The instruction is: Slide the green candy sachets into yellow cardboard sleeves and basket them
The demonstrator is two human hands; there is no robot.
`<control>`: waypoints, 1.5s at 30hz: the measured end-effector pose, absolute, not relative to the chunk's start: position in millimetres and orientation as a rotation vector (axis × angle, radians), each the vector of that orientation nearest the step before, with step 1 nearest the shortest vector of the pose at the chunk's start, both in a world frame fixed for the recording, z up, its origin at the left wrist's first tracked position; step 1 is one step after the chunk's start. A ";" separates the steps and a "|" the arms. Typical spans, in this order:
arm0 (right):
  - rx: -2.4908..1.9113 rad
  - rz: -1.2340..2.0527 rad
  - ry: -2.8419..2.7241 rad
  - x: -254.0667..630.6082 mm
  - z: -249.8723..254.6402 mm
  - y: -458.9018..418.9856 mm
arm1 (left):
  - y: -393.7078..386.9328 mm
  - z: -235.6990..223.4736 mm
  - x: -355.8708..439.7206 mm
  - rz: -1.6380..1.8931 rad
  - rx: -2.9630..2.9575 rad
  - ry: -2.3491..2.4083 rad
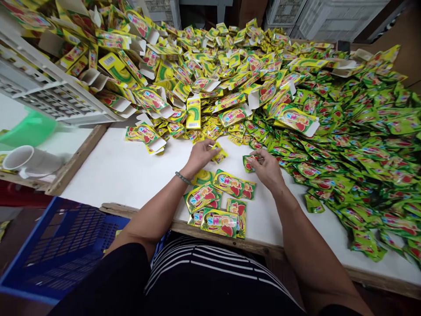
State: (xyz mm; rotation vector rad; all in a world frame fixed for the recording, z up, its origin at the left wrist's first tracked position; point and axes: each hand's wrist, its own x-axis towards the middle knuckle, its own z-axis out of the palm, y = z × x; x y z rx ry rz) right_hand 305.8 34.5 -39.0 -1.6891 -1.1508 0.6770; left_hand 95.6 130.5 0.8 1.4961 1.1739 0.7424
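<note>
Pinching one yellow sachet (219, 154) in our left hand (201, 154) and one green sachet (247, 164) in our right hand (268, 169), fingertips drawn narrow on each, we work over the white tabletop (125, 171). A brush of our forearm could send the green sachet heap (362, 162) sliding among the TWINS cartons (219, 222). We count at least seven cartons, one blue crate (62, 250), one white mug (42, 161); the heap defies counting.

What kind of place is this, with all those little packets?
Probably a packing workshop: a big heap of small shiny green sachets and a pile of yellow-and-green cardboard boxes lie on a white table, with white plastic crates behind.
</note>
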 end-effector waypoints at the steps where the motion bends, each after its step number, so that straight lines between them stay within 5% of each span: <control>1: -1.641 0.702 -1.093 303.7 -36.4 34.9 | 126.9 1.2 97.6 0.742 1.357 1.108; 10: -1.392 0.848 -0.831 277.7 -5.6 31.7 | 107.1 12.1 108.5 0.872 1.041 0.942; 27: -1.593 0.529 -0.776 245.5 9.4 29.3 | 78.9 14.1 124.5 0.819 1.035 0.833; 33: -1.540 0.842 -0.961 252.8 11.3 27.2 | 84.2 7.6 119.4 0.931 1.174 0.887; 37: -1.537 0.748 -1.130 256.9 12.6 24.2 | 85.7 9.0 118.0 0.989 1.196 0.903; 45: -1.339 0.856 -0.698 246.8 -3.8 32.1 | 83.0 12.0 122.6 1.004 1.061 0.899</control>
